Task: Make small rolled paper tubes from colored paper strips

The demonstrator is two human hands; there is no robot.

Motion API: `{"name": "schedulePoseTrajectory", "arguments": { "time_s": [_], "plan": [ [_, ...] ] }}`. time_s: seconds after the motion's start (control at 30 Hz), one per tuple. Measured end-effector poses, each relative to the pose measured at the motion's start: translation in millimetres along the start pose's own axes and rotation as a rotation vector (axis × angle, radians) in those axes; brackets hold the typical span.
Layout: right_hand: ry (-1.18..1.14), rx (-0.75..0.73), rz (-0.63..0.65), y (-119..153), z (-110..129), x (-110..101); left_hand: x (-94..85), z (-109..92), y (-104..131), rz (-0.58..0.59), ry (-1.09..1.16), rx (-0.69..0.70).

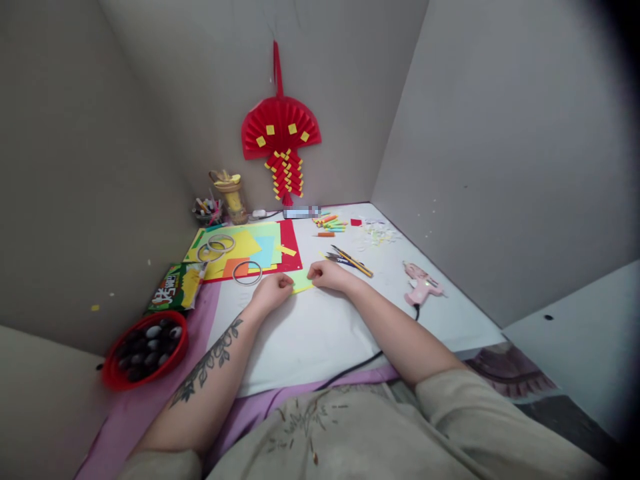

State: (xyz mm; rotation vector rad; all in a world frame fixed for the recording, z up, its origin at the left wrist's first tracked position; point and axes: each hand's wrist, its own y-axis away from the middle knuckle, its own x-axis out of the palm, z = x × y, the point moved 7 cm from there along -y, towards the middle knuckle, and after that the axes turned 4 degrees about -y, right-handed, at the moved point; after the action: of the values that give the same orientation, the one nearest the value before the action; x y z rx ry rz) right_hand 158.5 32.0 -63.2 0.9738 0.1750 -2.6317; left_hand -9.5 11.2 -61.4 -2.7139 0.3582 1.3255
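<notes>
a beige printed cloth shirt (320,433) fills bottom centre. mid-frame, left hand (273,291) and right hand (327,275) pinch green-yellow rectangular paper (301,281); even edges would help.

The head view looks forward and down, fairly near, from above and behind the left grip (273,291) and right grip (327,275).

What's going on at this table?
A person holds a small piece of light green paper flat over the white table cover, left hand at one end and right hand at the other. Beyond the left hand lie coloured sheets. A pink glue gun lies off to the right, and a red paper fan hangs on the wall.
</notes>
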Motion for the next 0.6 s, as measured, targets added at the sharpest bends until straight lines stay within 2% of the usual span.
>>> {"name": "schedulePoseTrajectory", "arguments": {
  "time_s": [0.6],
  "plan": [
    [-0.004,-0.01,-0.006,0,1,0,-6.4,-15,6,0.016,-0.114,0.014]
  ]
}}
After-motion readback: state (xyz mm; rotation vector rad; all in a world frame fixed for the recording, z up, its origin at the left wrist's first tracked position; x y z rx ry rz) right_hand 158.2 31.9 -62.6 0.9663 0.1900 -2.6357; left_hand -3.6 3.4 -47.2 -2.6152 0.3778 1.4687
